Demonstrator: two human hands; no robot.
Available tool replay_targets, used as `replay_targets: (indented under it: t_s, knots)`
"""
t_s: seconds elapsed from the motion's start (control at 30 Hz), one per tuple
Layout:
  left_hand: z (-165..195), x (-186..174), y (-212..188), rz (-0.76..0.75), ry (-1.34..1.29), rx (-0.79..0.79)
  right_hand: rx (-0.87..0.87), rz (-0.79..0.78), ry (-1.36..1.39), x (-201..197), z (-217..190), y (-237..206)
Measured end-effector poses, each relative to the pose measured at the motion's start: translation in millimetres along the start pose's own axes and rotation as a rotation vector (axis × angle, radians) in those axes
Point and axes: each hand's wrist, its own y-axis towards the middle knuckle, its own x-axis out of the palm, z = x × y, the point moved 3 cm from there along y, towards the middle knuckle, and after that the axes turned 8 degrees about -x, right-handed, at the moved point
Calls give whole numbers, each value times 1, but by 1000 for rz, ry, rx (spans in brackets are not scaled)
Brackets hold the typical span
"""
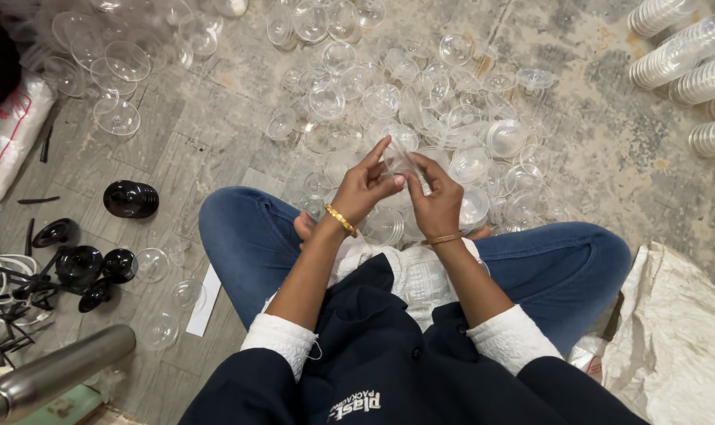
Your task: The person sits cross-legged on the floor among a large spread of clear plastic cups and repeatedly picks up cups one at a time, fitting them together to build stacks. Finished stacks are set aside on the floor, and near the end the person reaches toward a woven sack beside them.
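I sit cross-legged on a stone floor in blue jeans. My left hand and my right hand meet in front of me, both pinching a small clear plastic dome lid between the fingertips. Each wrist wears a gold bangle. Just beyond my hands lies a loose heap of clear plastic lids spread over the floor, some resting against my shins.
Stacks of nested clear lids lie at the top right. More clear lids are scattered top left. Black plastic pieces sit on the left near a metal tube. A white sack lies at the right.
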Motion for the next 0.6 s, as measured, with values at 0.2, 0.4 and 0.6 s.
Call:
replay_targets:
  t_s: [0.2, 0.4, 0.6]
  knots:
    - [0, 1, -1, 122, 203, 81, 83, -175, 212, -6, 3, -13]
    - [12, -4, -14, 172, 235, 80, 366, -208, -129, -9, 47, 20]
    - [28, -20, -32, 185, 347, 56, -40, -78, -464, 21, 92, 114]
